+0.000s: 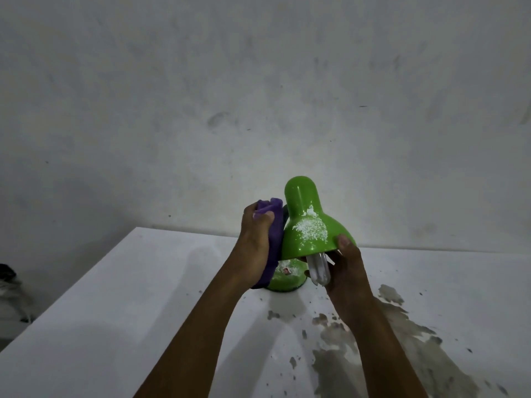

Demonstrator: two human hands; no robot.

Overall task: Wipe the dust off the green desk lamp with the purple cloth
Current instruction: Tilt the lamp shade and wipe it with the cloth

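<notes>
1. While the left hand [254,237] holds the purple cloth [271,225] bunched in curled fingers against the left flank of the green desk lamp's shade [310,219], the white dust patch [311,229] sits on the near face of the shade, just beside the cloth and not yet under it. By my reading, the stroke to make is a sweep to the right across that patch.
2. The right hand [344,262] steadies the shade at its lower rim, thumb on the outer edge and the other fingers curled beneath, near the bulb [319,268]. That grip should stay firm, so the shade does not swing away under pressure, and clear of the glass.
3. Press lightly and fold the dust into the cloth; a hard flick would likely scatter flakes downward.
4. The lamp's base [283,278] stands on the worktop [138,297] below the shade and also carries white specks, so it probably needs a pass afterwards.
5. The worktop is white, with grey blotches and dark flecks to the right of the base.
6. Behind it rises a pale wall [258,96], smudged and dimly lit. Something dark lies at the far left edge, too blurred to name.
</notes>
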